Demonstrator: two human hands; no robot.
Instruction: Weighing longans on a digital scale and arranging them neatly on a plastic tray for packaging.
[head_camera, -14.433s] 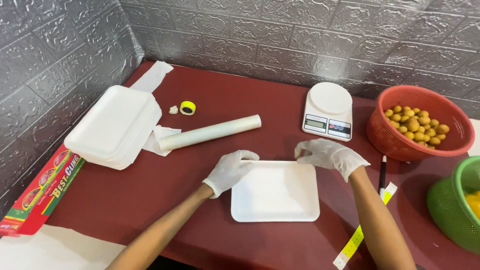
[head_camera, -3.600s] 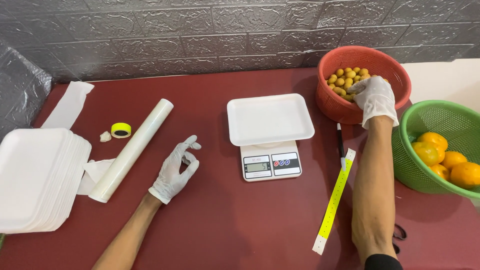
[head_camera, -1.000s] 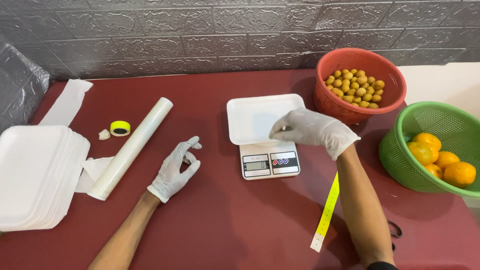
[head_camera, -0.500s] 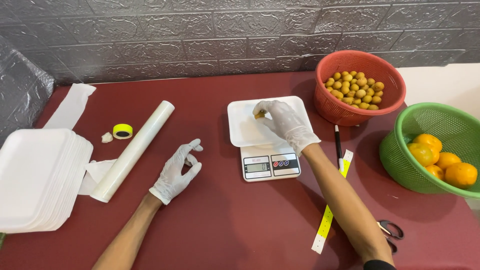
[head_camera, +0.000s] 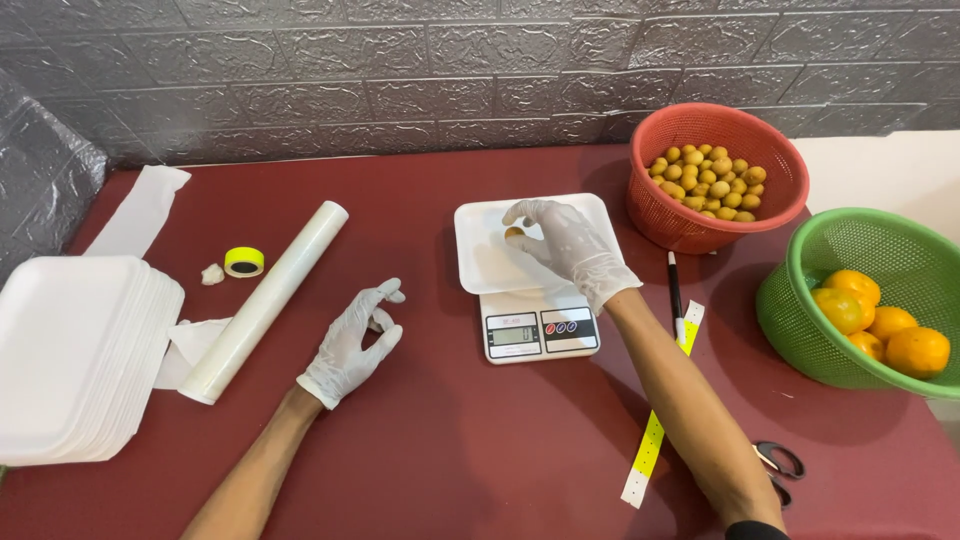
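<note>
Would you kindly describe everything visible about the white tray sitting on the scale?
The white foam tray is shallow and rectangular with rounded corners and a raised rim. It lies flat on the white kitchen scale, covering the platform. The gloved right hand hovers over it, pinching one small yellow-brown fruit. Otherwise it looks bare.

My right hand (head_camera: 568, 248) covers part of the white tray (head_camera: 482, 262) and most of the small fruit (head_camera: 513, 233). The scissors (head_camera: 778, 468) are half behind my forearm. The tray stack (head_camera: 70, 350) is cut by the left edge.
</note>
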